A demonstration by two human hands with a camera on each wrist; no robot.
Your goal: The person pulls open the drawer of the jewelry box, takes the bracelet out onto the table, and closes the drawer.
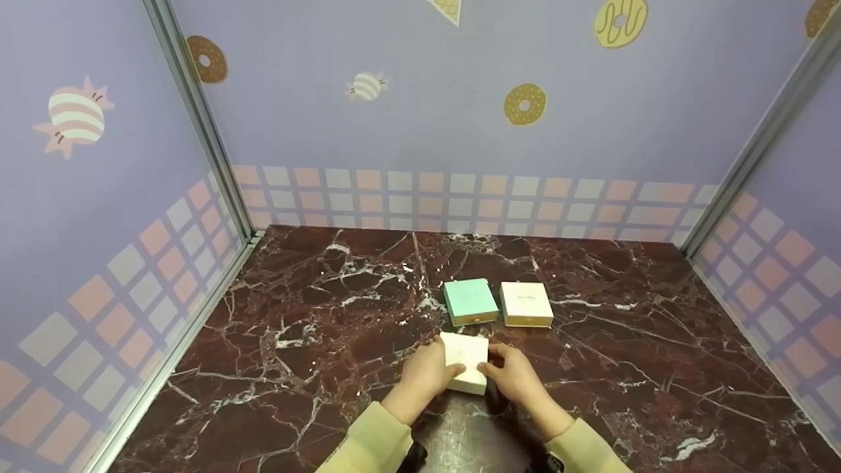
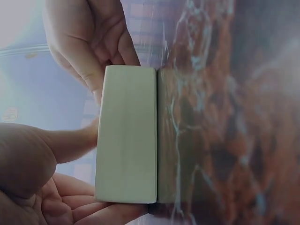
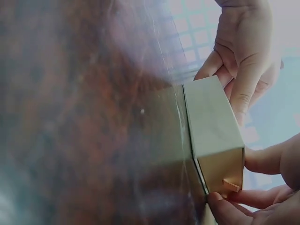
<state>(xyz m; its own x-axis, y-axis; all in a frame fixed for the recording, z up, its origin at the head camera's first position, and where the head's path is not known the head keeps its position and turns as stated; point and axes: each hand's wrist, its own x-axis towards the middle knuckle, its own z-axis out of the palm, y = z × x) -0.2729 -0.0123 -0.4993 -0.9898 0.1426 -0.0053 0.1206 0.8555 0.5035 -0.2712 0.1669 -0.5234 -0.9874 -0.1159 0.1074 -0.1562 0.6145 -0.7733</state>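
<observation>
A cream-coloured gift box (image 1: 465, 351) lies on the tabletop between both hands. On its left side my left hand (image 1: 426, 369) grips it, thumb on the lid and fingers along the side; the left wrist view shows that hand (image 2: 33, 178) at lower left. My right hand (image 1: 516, 374) holds the opposite side, thumb at the lid's edge. In the right wrist view, the fingertips (image 3: 220, 206) of that hand are right at the gold-coloured side of the box, beside a small gold pull tab (image 3: 231, 184).
Behind the held box stand a mint-green box (image 1: 470, 301) and another cream box (image 1: 525, 302), side by side, both with gold-coloured fronts. Purple printed panels (image 1: 420, 131) enclose the dark red marble-patterned table (image 1: 341, 394) at back, left and right.
</observation>
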